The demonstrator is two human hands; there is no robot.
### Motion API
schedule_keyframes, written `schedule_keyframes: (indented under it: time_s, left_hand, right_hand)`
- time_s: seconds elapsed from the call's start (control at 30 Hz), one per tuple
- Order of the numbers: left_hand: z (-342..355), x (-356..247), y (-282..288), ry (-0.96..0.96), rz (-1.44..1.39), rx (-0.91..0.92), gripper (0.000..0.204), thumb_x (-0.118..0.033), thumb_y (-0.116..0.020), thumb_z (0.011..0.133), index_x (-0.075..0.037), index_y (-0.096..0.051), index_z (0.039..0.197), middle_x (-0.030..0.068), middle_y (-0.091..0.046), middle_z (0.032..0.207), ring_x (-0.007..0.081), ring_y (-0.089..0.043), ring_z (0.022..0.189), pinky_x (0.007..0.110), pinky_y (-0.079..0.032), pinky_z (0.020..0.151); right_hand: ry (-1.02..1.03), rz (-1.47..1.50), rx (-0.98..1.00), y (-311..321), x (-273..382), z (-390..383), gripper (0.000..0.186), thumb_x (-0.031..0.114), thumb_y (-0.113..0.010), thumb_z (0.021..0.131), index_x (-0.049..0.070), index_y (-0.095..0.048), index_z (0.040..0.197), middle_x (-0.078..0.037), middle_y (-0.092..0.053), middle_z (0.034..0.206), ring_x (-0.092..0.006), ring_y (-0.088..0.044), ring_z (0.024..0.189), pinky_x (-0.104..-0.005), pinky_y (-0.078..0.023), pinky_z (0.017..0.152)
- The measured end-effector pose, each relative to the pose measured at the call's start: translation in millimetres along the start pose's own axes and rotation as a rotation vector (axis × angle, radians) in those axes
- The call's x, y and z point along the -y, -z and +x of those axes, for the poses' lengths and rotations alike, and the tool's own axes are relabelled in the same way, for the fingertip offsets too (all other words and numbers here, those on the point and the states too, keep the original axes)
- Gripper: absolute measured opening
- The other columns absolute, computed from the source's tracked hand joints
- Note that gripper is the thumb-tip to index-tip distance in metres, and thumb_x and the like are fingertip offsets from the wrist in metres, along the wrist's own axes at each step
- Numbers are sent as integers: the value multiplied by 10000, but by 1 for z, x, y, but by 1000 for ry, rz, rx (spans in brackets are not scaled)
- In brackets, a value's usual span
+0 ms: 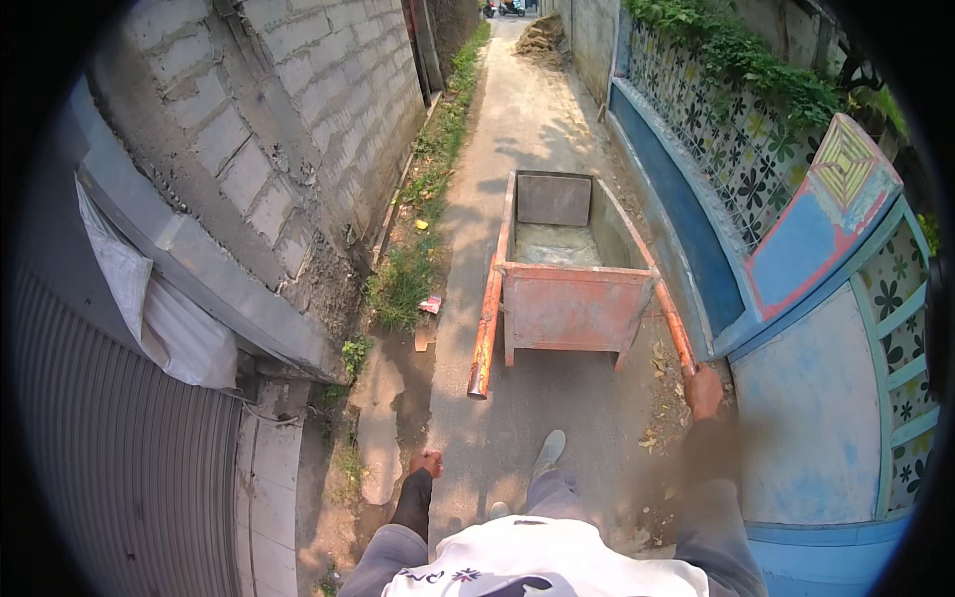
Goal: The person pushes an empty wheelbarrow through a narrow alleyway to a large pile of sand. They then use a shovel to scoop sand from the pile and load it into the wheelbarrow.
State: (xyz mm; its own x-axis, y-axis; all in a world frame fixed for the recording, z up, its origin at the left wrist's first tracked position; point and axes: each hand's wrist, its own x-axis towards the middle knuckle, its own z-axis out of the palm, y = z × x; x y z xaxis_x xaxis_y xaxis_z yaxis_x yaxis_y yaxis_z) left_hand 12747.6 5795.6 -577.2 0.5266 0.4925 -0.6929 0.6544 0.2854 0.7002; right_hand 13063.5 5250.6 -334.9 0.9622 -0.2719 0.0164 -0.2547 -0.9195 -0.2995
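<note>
At ten o'clock the left hand (426,463) is curled, apparently holding nothing; gripping the free left handle (486,333), at eleven, should steady the red cart (575,306) at twelve (one-sided force likely skews it). At one, the right hand (703,391) grips the right handle (674,323). Count: one cart, two handles, two hands.

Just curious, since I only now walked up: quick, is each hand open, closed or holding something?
Left hand: looks loosely closed, nothing visible in it.
Right hand: closed, holding the right handle of the cart.
</note>
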Motion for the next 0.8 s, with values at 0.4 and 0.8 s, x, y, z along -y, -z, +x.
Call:
schedule_keyframes:
  time_s: [0.4,0.8]
  left_hand:
    - [159,-112,-77,-554,1278,412,222,-227,-597,885,-28,-640,975,109,-681,867,209,-625,642,362,-522,567]
    - [437,-365,-206,-468,1454,216,211,-298,-550,840,-215,-715,941,108,-694,933,303,-649,876,418,-503,757]
  right_hand:
    - [46,0,-29,-65,202,347,391,388,-662,815,32,-690,974,-224,-681,894,-406,-652,876,-496,-500,778]
    - [39,16,23,-140,403,661,422,414,-622,857,47,-668,1058,-228,-676,963,-400,-641,938,-487,-490,812]
